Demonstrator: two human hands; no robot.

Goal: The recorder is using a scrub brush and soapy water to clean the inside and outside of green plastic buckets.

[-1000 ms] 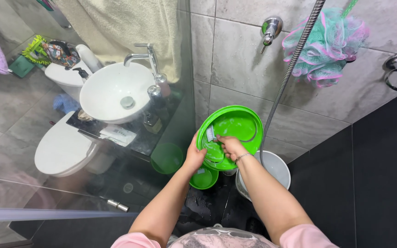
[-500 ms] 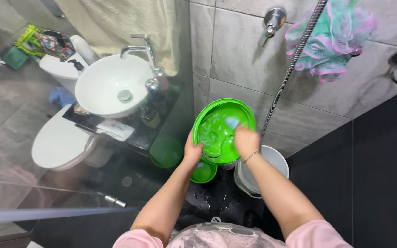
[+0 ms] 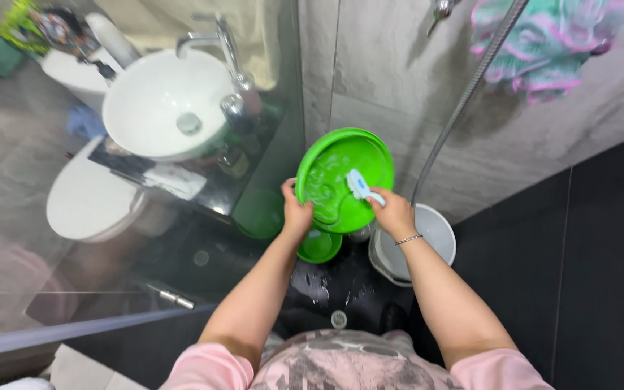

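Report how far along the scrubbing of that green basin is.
Done: the green basin is wet and streaked with suds inside. In hand: the left hand grips its rim, tilting it, while the right hand presses a small brush against the inside. Left: the suds are not rinsed off; a smaller green bowl sits on the floor below.

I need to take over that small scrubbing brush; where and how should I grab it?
Probably by the light handle end of the brush, coming from the lower right, as the right hand does. Its bristle head rests inside the tilted green basin, which the left hand steadies at the rim.
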